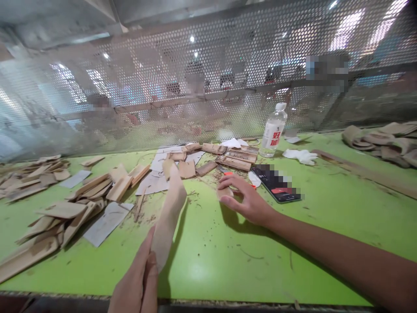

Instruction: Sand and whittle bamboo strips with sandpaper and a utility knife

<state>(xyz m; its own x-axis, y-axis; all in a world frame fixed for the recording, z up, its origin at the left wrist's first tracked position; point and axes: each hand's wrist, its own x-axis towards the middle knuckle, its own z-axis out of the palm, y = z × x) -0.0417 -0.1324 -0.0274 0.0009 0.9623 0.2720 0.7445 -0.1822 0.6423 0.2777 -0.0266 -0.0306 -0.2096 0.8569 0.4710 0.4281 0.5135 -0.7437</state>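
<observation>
My left hand is closed on the lower end of a long, pale strip that looks like bamboo. The strip tilts up and away over the green table. Farther right, my right hand curls its thumb and fingers around a small pale piece, whose kind I cannot make out. Just behind those fingers lies an orange-and-grey tool, mostly hidden. Short curved bamboo pieces lie beyond both hands, among shavings.
Bamboo pieces are heaped at the left and far right. A phone, water bottle, white glove and long wooden strip lie or stand right. Paper sheets lie left. A perforated metal screen bounds the back.
</observation>
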